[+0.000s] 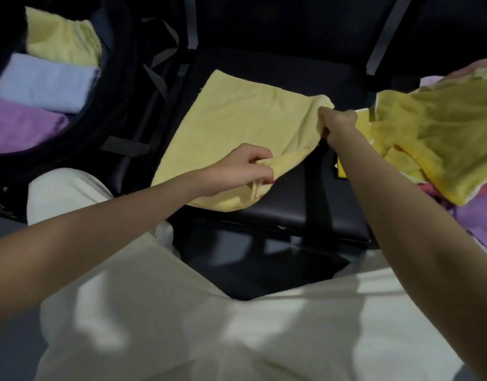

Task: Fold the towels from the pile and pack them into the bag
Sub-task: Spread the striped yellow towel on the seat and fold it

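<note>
Towel: pale yellow towel (231,116) spread on the black bench (305,213), mid-fold
Hands: left hand (237,171) and right hand (337,123) each pinch a near corner
Next: probably carry both corners to the far edge, lined up
Bag: open bag (118,86) at left, three folded ones inside

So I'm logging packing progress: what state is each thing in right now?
Pale yellow towel: spread on the black bench, unfolded.
Left hand: grips its near corner.
Right hand: grips its right corner.
Bag: open, three folded towels inside.
Pile: unfolded.
</note>
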### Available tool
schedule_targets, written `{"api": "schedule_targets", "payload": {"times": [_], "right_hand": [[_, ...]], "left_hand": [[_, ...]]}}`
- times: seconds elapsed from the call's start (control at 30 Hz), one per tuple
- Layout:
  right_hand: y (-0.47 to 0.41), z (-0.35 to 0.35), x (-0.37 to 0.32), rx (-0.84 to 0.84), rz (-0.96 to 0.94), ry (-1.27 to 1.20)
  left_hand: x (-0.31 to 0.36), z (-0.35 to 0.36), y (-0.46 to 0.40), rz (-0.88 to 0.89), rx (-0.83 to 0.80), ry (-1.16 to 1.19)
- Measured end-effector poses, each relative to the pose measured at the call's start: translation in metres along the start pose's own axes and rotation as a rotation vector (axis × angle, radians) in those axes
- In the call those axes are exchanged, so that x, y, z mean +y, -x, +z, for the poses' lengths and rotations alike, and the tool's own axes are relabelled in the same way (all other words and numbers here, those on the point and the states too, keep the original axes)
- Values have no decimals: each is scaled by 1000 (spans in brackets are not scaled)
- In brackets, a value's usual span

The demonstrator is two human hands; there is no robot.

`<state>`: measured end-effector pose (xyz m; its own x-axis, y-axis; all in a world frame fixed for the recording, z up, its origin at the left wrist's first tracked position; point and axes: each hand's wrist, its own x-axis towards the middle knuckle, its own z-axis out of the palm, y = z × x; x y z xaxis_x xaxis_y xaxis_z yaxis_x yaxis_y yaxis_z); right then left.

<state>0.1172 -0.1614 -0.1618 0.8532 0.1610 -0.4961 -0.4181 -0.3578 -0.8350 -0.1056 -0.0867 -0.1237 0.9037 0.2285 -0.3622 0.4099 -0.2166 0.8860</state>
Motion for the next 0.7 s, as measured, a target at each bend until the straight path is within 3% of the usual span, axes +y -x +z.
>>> {"api": "schedule_targets", "payload": {"times": [0.1, 0.23, 0.47, 0.7], "right_hand": [[-3, 4, -10, 2, 44, -97], [1, 27, -25, 18, -48, -139], [13, 102, -50, -49, -185, -133], [34, 192, -50, -36, -336, -42]], "left_hand": [[-1, 1, -2, -115, -123, 37], [-9, -4, 0, -160, -145, 58], [-32, -49, 32, -226, -47, 190], [-62, -102, 64, -354, 166, 216]]}}
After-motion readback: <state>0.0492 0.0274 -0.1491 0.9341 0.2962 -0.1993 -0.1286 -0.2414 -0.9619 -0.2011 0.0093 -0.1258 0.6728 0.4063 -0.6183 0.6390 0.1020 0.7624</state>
